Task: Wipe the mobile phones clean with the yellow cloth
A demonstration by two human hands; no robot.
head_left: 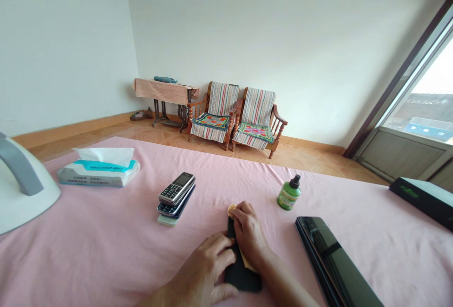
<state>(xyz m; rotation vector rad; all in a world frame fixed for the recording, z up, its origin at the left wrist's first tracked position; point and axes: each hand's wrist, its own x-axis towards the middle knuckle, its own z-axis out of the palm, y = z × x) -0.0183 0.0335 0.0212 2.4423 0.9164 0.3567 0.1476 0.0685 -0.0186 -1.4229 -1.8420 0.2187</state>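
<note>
At six o'clock, our right hand (250, 232) grips yellow cloth (231, 210) over a black slab (243, 276); our left hand (211, 261), loosely spread, presses it.

No wording can be read with certainty. Dark lettering is borne by the tissue pack (97, 178) and green lettering by the black box (423, 199); the green bottle's (287, 197) label (small and blurred) cannot be made out.
</note>
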